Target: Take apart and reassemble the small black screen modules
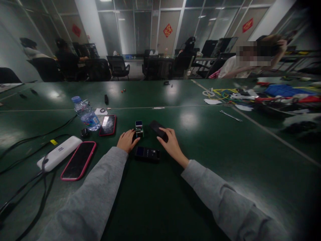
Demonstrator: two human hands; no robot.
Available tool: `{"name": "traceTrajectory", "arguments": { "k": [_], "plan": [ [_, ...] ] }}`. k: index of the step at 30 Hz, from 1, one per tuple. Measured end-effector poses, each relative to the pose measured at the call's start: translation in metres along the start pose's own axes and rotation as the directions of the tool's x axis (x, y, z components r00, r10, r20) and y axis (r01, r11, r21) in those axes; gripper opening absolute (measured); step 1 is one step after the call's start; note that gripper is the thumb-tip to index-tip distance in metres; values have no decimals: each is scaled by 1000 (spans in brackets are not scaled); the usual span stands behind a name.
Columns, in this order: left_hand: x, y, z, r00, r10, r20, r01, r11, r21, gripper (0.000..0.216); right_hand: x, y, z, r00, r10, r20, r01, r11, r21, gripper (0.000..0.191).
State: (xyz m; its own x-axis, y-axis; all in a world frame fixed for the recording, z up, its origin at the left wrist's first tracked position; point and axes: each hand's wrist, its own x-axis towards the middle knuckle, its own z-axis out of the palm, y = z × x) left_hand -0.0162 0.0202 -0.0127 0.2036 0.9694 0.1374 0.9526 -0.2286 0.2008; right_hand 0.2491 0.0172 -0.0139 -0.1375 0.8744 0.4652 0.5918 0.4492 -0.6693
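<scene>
Low on the green table [240, 147], btwn two gray sleeves [110, 180], I've got a blk device w/ screen [147, 154] lying flat, screen end to the left. Just past it, L hand [125, 140] is beside a small circuit board [139, 129] w/ a little screen at its far end; fingers loosely bent, can't tell if they grip or only touch. R hand [173, 144] I see w/ thumb & fingers grasping the near end of a blk case [157, 129], just right of the board, apart from it. Off L: pink-edged phone [79, 161], white power bank [61, 154], then red-edged phone [108, 125] & clear bottle [86, 113] w/ blue cap. Farther R: wrench [230, 115], then cable pile [283, 95]. Beyond the table: blk chairs [117, 65], seated people; far-R person [230, 68] has a hand up by the head.
</scene>
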Motion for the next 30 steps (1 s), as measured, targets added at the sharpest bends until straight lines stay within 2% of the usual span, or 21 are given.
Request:
{"name": "traceTrajectory", "arguments": {
  "k": [5,13,18,24,30],
  "plan": [
    [-1,1,-1,1000,-3,10,3,1000,1,56,-1,8,3,998,-3,-70,-1,999,-54,45],
    [1,1,-1,1000,-6,27,6,1000,-4,57,2,9,1,994,38,-102,-39,999,-1,39],
    [1,2,-3,999,-12,35,12,1000,-3,57,3,11,1,989,110,-102,-105,993,54,45],
    [1,2,-2,1000,-17,27,17,1000,-10,57,3,18,5,972,145,-186,-149,989,-7,56],
    [1,0,1,1000,0,3,0,1000,-24,55,0,11,4,971,157,-181,-161,987,-6,72]
  ]
}}
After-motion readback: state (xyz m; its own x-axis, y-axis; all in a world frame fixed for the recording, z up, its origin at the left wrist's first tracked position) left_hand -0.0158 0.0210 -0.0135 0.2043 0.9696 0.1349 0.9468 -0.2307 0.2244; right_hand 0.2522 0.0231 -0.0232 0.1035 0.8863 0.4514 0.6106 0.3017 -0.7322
